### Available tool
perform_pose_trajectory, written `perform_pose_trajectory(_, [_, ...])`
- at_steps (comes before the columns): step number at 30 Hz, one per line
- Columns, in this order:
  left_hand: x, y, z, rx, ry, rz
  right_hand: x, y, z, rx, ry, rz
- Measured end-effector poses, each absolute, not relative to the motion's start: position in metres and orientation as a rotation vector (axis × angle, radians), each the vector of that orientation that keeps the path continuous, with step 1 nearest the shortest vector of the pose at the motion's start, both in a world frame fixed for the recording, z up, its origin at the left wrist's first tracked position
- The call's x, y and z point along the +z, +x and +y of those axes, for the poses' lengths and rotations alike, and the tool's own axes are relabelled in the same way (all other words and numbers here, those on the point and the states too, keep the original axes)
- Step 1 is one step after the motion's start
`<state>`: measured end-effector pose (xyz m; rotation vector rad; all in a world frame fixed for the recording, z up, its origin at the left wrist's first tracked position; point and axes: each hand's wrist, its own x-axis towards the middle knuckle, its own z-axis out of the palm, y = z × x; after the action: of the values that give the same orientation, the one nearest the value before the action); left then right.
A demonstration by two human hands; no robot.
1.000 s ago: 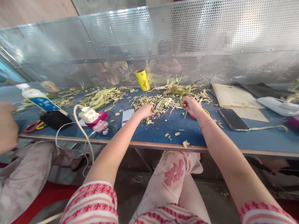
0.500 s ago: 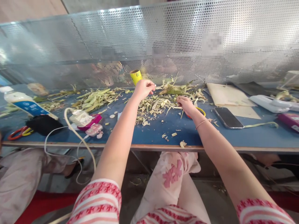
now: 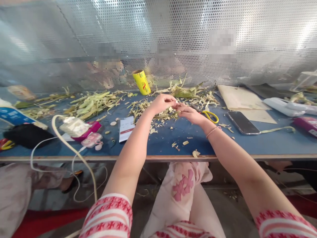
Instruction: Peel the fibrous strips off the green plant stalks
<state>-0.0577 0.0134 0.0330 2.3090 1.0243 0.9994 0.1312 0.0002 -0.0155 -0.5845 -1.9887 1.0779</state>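
Observation:
Over a pile of pale green plant scraps (image 3: 140,109), my left hand (image 3: 162,103) and my right hand (image 3: 190,113) meet at the fingertips. The fingers of my left hand curl into a pinch. Those of my right hand are bent and pressed together, palm down. Whatever lies between the fingertips is too small or too hidden to make out. Scissors with a yellow handle loop (image 3: 211,116) lie just right of my right hand, partly covered by it. Longer leafy stalks (image 3: 185,91) lie behind both hands.
A yellow tube (image 3: 141,82) leans near the perforated metal panel (image 3: 188,39). More stalks (image 3: 95,103) lie left. A phone with a lit screen (image 3: 125,129) is beside my left forearm; a dark phone (image 3: 243,123) and cardboard (image 3: 241,97) lie right. A cable (image 3: 84,158) hangs over the edge.
My hands were apart and have come together, the left moving right and the right moving slightly left. The yellow tube, lit phone and scissors loop show more fully. The view has shifted a little.

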Motion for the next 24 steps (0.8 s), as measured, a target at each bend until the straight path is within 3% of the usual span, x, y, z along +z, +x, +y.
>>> perform_pose_trajectory(5, [0.035,-0.055,0.011,1.013,2.274,1.054,-0.017,0.124,-0.01,1.403,-0.54,-1.769])
perform_pose_trajectory(10, [0.035,-0.069,0.021,1.28,2.158,1.16,-0.013,0.128,-0.011,1.548,-0.572,-1.734])
perform_pose_trajectory(17, [0.028,-0.095,0.042,1.556,1.882,1.36,-0.005,0.141,-0.007,1.532,-0.731,-1.645])
perform_pose_trajectory(24, [0.021,-0.112,0.055,1.666,1.705,1.844,-0.004,0.154,-0.001,1.455,-0.83,-1.625])
